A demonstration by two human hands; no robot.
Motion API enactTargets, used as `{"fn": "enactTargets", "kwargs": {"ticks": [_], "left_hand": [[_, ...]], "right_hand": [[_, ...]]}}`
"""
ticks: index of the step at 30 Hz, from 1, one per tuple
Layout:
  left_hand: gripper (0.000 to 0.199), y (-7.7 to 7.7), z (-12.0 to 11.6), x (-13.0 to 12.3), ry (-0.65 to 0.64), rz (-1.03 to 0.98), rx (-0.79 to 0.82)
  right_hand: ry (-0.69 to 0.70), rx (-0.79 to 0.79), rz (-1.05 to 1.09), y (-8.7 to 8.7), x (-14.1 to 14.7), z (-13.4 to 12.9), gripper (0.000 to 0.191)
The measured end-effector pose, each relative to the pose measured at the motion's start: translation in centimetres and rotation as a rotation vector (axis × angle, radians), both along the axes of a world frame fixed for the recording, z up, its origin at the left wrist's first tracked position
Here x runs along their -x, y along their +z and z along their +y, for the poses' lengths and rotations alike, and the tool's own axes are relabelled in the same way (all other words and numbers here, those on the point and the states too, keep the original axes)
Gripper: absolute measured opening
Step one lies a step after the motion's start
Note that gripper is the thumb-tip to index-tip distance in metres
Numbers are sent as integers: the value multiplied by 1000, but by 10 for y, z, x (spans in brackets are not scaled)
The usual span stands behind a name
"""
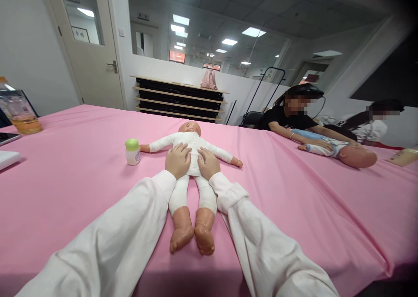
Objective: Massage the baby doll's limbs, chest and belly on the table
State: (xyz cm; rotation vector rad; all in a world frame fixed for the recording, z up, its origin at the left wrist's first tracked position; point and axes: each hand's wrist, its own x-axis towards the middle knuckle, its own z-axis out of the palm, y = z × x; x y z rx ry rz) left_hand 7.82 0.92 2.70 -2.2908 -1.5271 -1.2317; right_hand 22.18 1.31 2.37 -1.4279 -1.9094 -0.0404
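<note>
Baby doll: lies in front of the person on the pink cloth, apparently face up, head away, feet toward the wearer, arms spread to both sides.
Left hand: rests on the left side of the doll's lower trunk, fingers extended and slightly bent; it encloses nothing.
Right hand: mirrors the left on the opposite side, thumb turned inward, likewise unclosed.
Gap between thumbs: a strip of white trunk shows; the two hands do not touch each other.
Contact: how firmly the palms bear down cannot be told; light, equal pressure seems best suited to a soft trunk.
Symmetry: the hands sit nearly level, a sound placement; keeping both at one height should stop the body from rolling.
Fingers: best kept together and relaxed, so that the whole palm, rather than the tips, meets the fabric.
Legs: extend between the forearms; sleeves are best kept from dragging across them.
Bottle: stands upright, green cap on, just beside the doll's hand; a wide sweep to the left could knock it.
Co-worker: at the far right, with hands on a second doll, well apart.
</note>
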Motion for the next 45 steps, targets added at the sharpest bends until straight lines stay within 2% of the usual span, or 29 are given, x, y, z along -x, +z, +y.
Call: {"fn": "enactTargets", "kwargs": {"ticks": [3,8,17,23,26,32,38,45], "left_hand": [[20,1,-1,1,12,-5,-54],[15,1,-2,2,-36,10,-123],[18,0,-5,2,-247,108,-207],[21,4,-7,1,-426,75,-122],[25,5,-6,0,-460,64,-59],[34,7,-4,-2,-403,131,44],[47,9,-7,-5,-229,224,91],[44,4,-6,-8,-40,179,105]], "right_hand": [[-9,-97,-10,1,-2,-1,28],[-5,-157,-33,2,-3,-4,27],[267,-226,-64,4,-4,-7,28],[333,-164,-10,2,-4,-3,39],[338,-126,-5,0,-5,0,45],[237,-6,-19,-2,-5,5,54],[165,58,-33,-4,-3,8,57],[103,159,-47,1,1,5,58]]}}
